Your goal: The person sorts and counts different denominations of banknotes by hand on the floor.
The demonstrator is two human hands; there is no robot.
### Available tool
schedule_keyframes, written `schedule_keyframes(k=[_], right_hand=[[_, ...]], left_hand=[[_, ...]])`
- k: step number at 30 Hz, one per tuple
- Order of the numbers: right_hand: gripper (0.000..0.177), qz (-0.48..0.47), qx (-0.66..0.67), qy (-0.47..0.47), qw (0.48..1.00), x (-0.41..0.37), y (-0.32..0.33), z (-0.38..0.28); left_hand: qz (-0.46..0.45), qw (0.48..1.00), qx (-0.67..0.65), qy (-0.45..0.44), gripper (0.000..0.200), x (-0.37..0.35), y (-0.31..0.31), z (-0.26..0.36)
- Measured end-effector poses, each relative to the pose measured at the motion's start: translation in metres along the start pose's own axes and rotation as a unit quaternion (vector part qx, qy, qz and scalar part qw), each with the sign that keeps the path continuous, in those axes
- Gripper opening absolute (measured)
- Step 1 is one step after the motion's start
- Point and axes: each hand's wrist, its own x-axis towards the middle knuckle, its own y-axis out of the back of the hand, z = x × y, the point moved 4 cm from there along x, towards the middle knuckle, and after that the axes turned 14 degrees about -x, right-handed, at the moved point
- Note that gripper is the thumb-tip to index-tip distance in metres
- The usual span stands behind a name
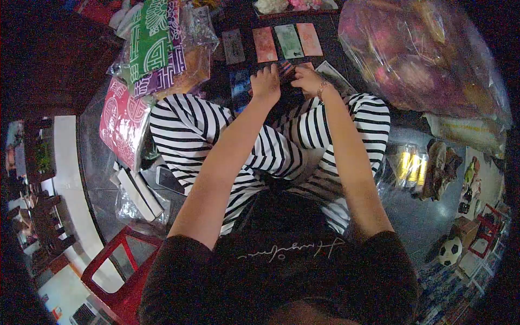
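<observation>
My left hand (265,84) is over the dark floor in front of my crossed legs, with its fingers curled down. Beside its fingertips, between both hands, is a small bundle of multi-coloured paper slips (285,67), partly hidden. My right hand (307,82) reaches in from the other side, fingers bent towards the bundle; what they pinch is hidden. Just beyond lie banknote-like slips in a row: a dark one (234,46), a red one (265,44), a green one (288,41) and an orange-pink one (309,39). Bluish slips (239,86) lie left of my left hand.
Plastic-wrapped patterned packs, green (154,43) and pink (122,122), lie at left. A large clear bag (417,59) bulges at right. A phone (170,180) lies by my left knee. Yellow-lit packs (413,168), a red chair (116,265) and a football (450,252) are around me.
</observation>
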Motion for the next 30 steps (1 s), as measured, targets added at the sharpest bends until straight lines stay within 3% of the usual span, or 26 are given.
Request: schedule_keyframes(k=[3, 5, 6, 8, 15, 21, 23, 24, 26, 30], right_hand=[[0.02, -0.066, -0.009, 0.006, 0.998, -0.008, 0.004, -0.015], [0.02, 0.03, -0.045, 0.064, 0.996, -0.005, 0.003, -0.011], [0.02, 0.03, -0.044, 0.064, 0.996, -0.006, 0.006, -0.014], [0.021, -0.064, -0.025, -0.023, 0.997, -0.006, 0.005, -0.015], [0.028, -0.064, 0.014, -0.067, 0.996, -0.007, 0.003, -0.012], [0.039, -0.053, -0.008, -0.025, 0.998, -0.006, 0.005, -0.013], [0.038, -0.083, -0.098, 0.06, 0.99, -0.008, 0.005, -0.02], [0.038, -0.082, -0.098, 0.06, 0.99, -0.008, 0.007, -0.024], [0.04, -0.077, -0.019, -0.08, 0.994, -0.01, 0.009, -0.022], [0.042, -0.024, 0.087, 0.017, 0.996, 0.001, 0.005, -0.012]], left_hand=[[0.008, 1.0, -0.001, -0.003, 0.04, 0.001, 0.0, 0.001], [0.006, 1.0, 0.0, -0.002, 0.04, 0.001, 0.001, 0.001], [0.007, 1.0, 0.001, -0.004, 0.041, 0.0, 0.001, 0.001], [0.009, 1.0, 0.003, -0.007, 0.042, -0.001, 0.003, 0.002], [0.0, 1.0, 0.001, 0.001, 0.046, 0.001, 0.001, 0.003], [0.019, 1.0, -0.007, -0.01, 0.047, 0.001, 0.001, 0.003], [0.026, 0.999, -0.003, -0.018, 0.047, 0.001, 0.001, 0.004], [0.024, 0.999, -0.015, -0.021, 0.047, 0.0, 0.002, 0.005], [0.022, 0.999, -0.028, -0.024, 0.046, 0.0, 0.004, 0.007], [0.041, 0.996, -0.072, -0.029, 0.04, 0.0, 0.011, 0.011]])
